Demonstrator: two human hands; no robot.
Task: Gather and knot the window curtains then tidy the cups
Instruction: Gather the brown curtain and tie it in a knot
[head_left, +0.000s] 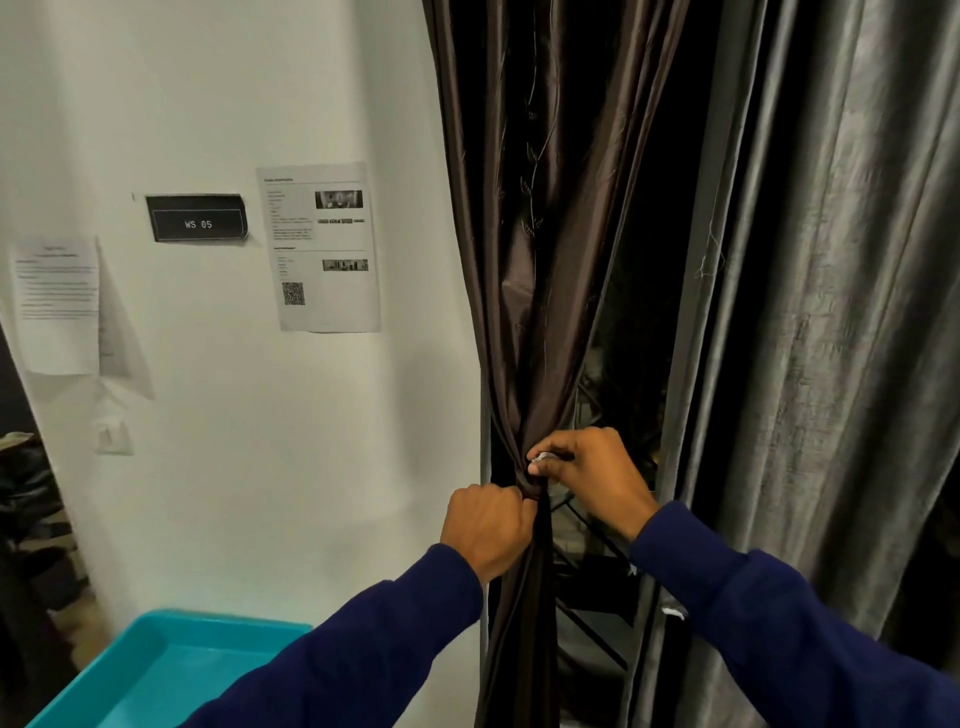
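A dark brown satin curtain (535, 270) hangs at the centre, bunched into a narrow waist at hand height. My left hand (485, 525) is closed around the gathered cloth just below that waist. My right hand (587, 473) pinches the bunch from the right, thumb and fingers pressed on the fabric, with a small pale scrap between them. Below the hands the curtain falls as one tight rope. A grey curtain (831, 312) hangs loose to the right. No cups are in view.
A white wall (234, 493) fills the left, with a "WS 05" sign (197, 218) and taped paper sheets (322, 249). A turquoise tray (156, 670) sits at the lower left. Dark window glass and a metal frame show between the curtains.
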